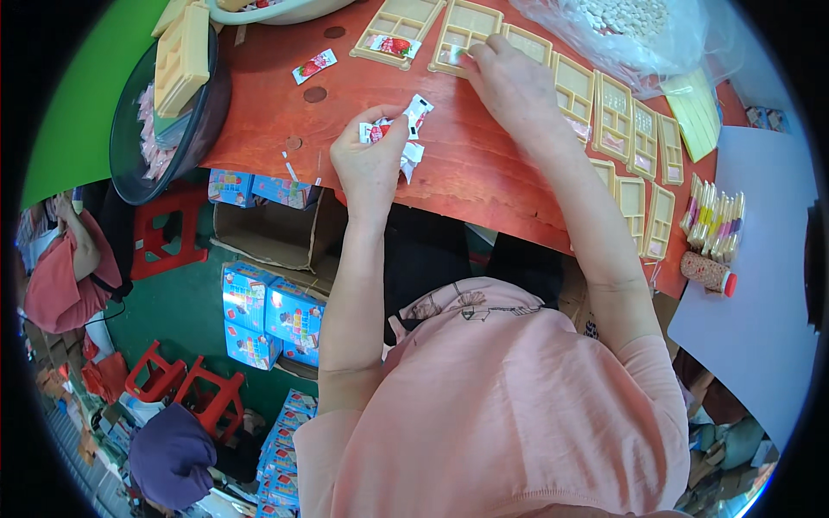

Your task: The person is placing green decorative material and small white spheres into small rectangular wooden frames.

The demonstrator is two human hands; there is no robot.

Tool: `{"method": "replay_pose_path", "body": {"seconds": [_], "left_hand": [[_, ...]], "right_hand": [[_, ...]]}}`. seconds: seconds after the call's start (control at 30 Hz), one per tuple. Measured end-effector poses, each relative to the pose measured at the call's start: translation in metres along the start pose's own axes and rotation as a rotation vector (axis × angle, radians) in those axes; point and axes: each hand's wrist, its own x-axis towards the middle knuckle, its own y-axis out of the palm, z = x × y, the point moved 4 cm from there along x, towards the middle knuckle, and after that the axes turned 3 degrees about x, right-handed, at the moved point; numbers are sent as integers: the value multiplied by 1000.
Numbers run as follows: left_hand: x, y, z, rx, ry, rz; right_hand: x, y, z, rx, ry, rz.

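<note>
Several small white sachets with red strawberry prints [418, 114] are bunched in my left hand [367, 168], its fingers closed round them above the table's near edge. My right hand [515, 91] reaches over a cream compartment tray [471, 17], with thumb and fingers pinched at its near end. At those fingertips shows part of a small white sachet [456, 55], partly hidden by the hand. In the tray to the left [404, 9] lies a strawberry sachet [394, 46]. Another loose sachet [313, 66] rests on the red table [285, 104].
More cream trays [613, 99] line the right side. A clear bag of white pieces [626, 19] lies behind them. At left stands a dark basin [216, 95] with pink packets and stacked trays [183, 56]. Blue boxes [294, 311] and red stools [211, 393] are below; another person [173, 453] sits lower left.
</note>
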Motion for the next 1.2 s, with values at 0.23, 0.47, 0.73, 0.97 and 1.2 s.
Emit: {"method": "replay_pose_path", "body": {"seconds": [0.23, 0.47, 0.73, 0.97, 1.2], "left_hand": [[0, -1, 0, -18, -12, -7], [1, -3, -1, -71, -21, 33], [1, -3, 2, -63, 28, 39], [-3, 7, 11, 256, 268, 47], [-13, 25, 3, 414, 535, 40]], "right_hand": [[-6, -3, -4, 71, 73, 107], [-12, -8, 43, 336, -118, 157], [-26, 7, 38, 367, -89, 371], [-60, 2, 24, 554, 112, 215], [-73, -15, 12, 592, 89, -70]]}}
